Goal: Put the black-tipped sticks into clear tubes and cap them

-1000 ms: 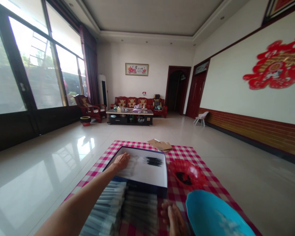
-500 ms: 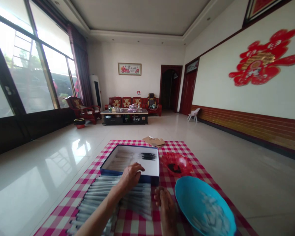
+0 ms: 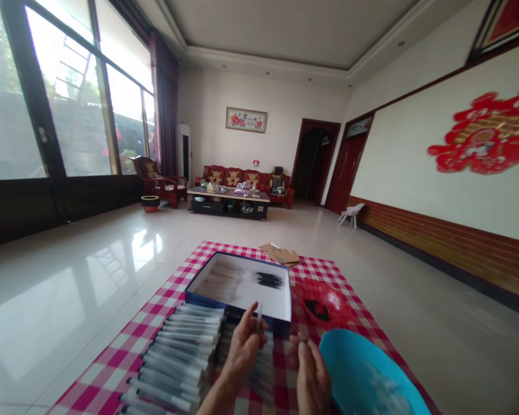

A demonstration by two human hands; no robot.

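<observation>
My left hand (image 3: 245, 346) is closed on a small pale, translucent tube (image 3: 260, 316) at the near edge of the shallow blue-rimmed box (image 3: 242, 305). To its right, my right hand (image 3: 308, 369) has its fingers pinched together beside the blue bowl (image 3: 346, 369); what they hold, if anything, is too small to name. Rows of pens (image 3: 177, 351) with clear barrels and dark ends lie left of my left hand, and more lie under it. Inside the box are pale slender pieces at the left and black ones (image 3: 269, 280) at the right.
A red bowl (image 3: 339, 305) with small dark pieces stands behind the blue bowl, which holds whitish pieces. Brown cardboard (image 3: 281, 253) lies at the far edge of the checked cloth (image 3: 125, 340). A low table (image 3: 229, 202) and red sofa stand farther back.
The view has tilted and shifted. My left hand has come back from over the box and now has a pale tube upright in its fingers. My right hand remains beside the blue bowl.
</observation>
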